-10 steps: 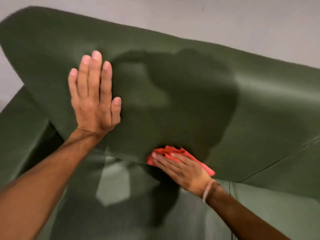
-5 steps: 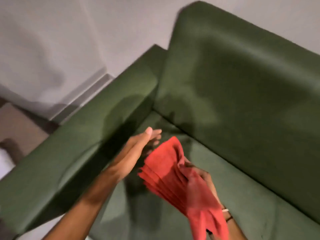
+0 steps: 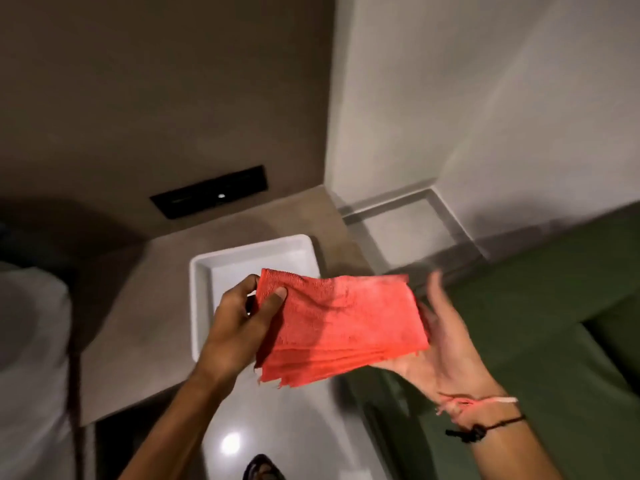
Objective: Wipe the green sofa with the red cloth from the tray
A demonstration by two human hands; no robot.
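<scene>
The cloth (image 3: 341,327), folded in soft, light layers, is lying limp across the open right hand (image 3: 446,355), whose fingers are spread beneath it. The left hand (image 3: 239,327) is pinching its near-left edge, probably the surest hold. The tray (image 3: 202,299) is sitting just beyond; the sofa (image 3: 554,323) is lying right.

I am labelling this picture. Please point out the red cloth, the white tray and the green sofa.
red cloth (image 3: 341,327), head view, middle of the folded top face.
white tray (image 3: 201,271), head view, left rim.
green sofa (image 3: 540,306), head view, armrest top.
</scene>
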